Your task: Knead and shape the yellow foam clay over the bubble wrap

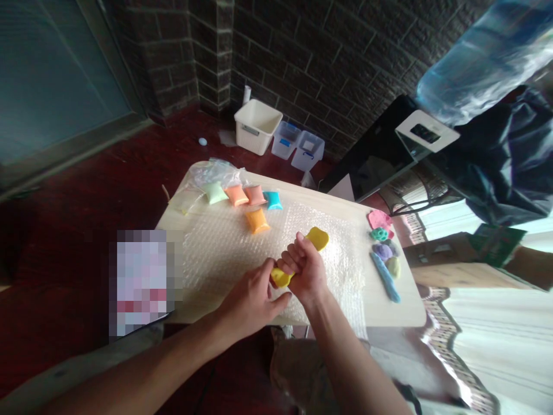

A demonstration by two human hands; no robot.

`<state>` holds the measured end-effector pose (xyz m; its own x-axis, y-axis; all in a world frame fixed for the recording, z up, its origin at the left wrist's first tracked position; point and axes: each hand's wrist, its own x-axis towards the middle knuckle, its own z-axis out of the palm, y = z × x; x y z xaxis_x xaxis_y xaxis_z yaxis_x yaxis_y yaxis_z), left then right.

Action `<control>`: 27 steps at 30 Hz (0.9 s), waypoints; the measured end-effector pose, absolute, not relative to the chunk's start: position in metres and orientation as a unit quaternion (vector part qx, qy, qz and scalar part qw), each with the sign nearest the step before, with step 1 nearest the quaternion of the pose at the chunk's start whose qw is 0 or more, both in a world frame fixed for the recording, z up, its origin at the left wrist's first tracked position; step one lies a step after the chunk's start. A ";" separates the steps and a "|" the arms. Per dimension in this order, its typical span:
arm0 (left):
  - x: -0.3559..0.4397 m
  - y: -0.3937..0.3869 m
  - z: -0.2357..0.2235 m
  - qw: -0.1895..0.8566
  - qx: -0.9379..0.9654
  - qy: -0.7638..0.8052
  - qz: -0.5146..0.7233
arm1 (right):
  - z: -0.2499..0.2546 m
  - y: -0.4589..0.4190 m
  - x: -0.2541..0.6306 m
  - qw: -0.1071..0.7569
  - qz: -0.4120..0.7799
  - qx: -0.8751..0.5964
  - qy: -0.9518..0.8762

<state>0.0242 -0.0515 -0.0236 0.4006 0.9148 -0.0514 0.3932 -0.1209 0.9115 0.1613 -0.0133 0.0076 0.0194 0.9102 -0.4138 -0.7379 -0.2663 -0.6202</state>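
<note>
A lump of yellow modelling clay (318, 238) is squeezed in my right hand (306, 270), whose fingers wrap round its middle. Its wide flattened end sticks out above the fist and a shorter end shows below. My left hand (253, 300) is at that lower end, its curled fingers against the clay and its thumb a little apart. Both hands are above bubble wrap (224, 248) spread over the pale table. Beyond them lies an orange clay packet (258, 221). Behind it are a light green packet (215, 192), two peach-orange packets (237, 195) and a blue packet (273, 200).
Along the table's (401, 314) right side lie a pink clay piece (379, 219), a green one (379, 234), a purple one (382, 252) and a blue roll (386, 278). Clear plastic bags (216, 172) lie at the far left corner. Bins (258, 129) stand on the floor behind.
</note>
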 end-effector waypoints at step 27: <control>0.025 -0.037 -0.033 0.484 0.640 0.478 0.356 | 0.011 -0.015 0.162 0.626 0.657 -0.407 -0.100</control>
